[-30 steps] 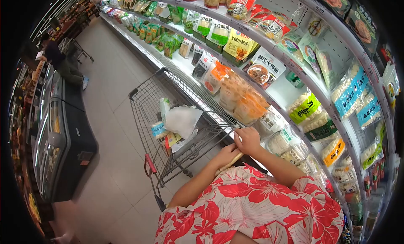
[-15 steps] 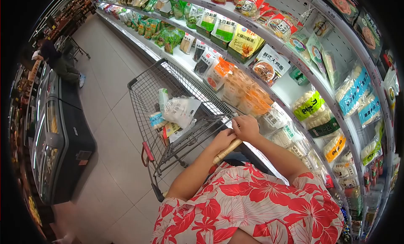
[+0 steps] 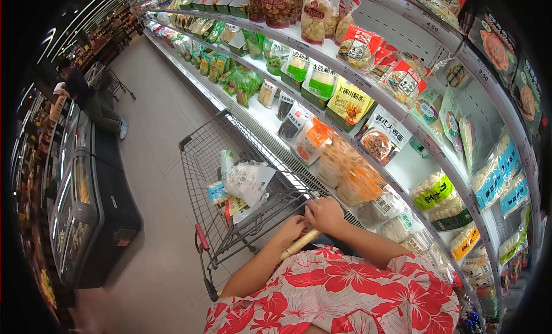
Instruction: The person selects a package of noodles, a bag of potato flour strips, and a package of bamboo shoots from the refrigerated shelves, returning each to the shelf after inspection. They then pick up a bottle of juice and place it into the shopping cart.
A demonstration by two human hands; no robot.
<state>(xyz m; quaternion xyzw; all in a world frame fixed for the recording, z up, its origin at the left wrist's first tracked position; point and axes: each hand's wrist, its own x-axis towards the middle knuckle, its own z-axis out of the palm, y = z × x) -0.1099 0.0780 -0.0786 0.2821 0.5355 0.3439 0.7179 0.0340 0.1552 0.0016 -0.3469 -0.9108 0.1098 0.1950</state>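
The left hand and the right hand meet above and just ahead of the pale handle of a wire shopping cart, fingers bent inward, the right partly overlapping the left. The bar passes beneath the wrists; whether either grip closes on it or merely rests there, I cannot tell. Nothing else shows in the fingers.

The handle runs crosswise to the cart, whose long axis stretches forward and leftward from the grip. The left hand is the nearer one to the goods, which lie ahead and to the left of both hands: a white plastic bag and, beside it, a small pack with a blue label.

To the right of the grip, close along the cart's side, rise lit shelves; orange packets sit ahead and to the right of the right hand. Well off to the left, across the floor, stands a dark freezer case, with a person in dark clothes beside its farther part.
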